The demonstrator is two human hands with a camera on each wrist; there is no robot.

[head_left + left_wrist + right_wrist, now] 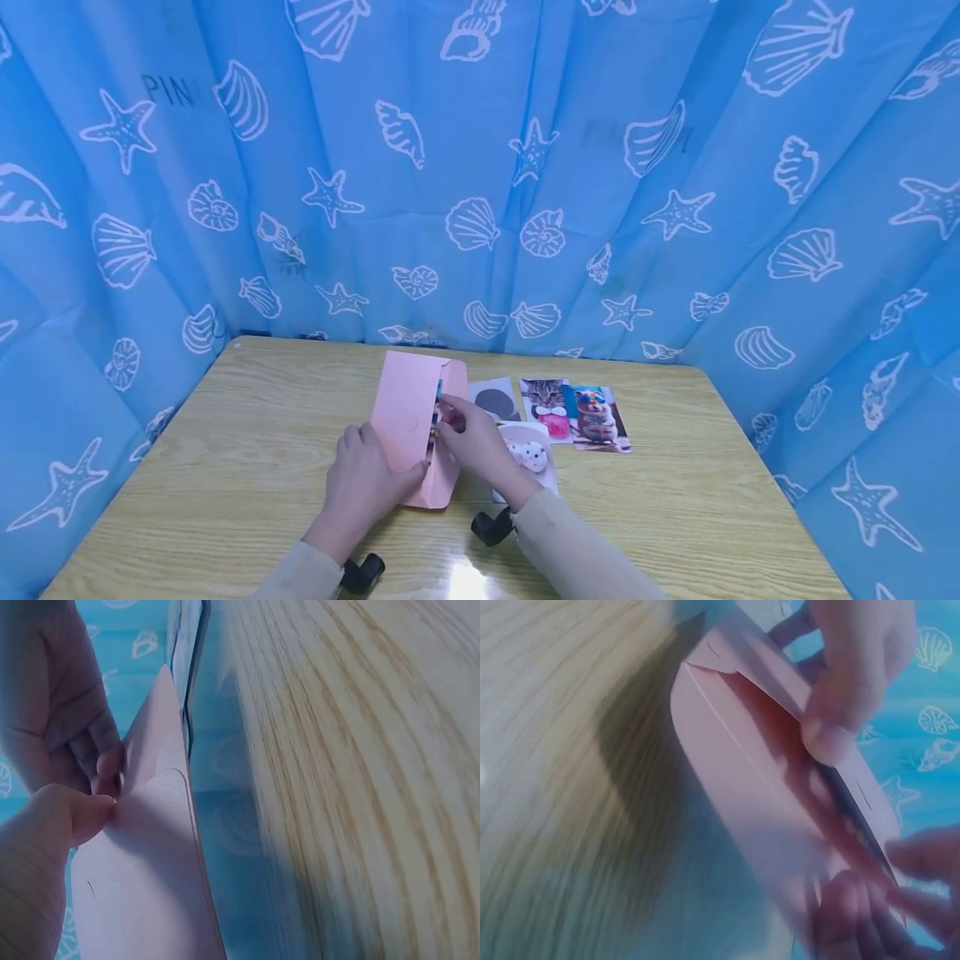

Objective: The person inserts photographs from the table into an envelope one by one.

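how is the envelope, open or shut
The envelope is open: its flap is folded back and the right wrist view shows inside.

Left hand (363, 475) pointing to 1 o'clock, thumb stretched towards 3, thumb and fingers gripping. Right hand (480, 443) near left, pointing to 10 or 11, fingers bent, pinch unclear. Sleeved left forearm (302, 575) angled to 1, sleeved right forearm (577, 550) to 10.

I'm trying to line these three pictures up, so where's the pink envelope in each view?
Head: the pink envelope is just left of centre, below the middle.
Left wrist: the pink envelope is in the lower left, narrowing upward.
Right wrist: the pink envelope slants from upper middle to lower right.
Shared landmark: the blue curtain with white shell prints.
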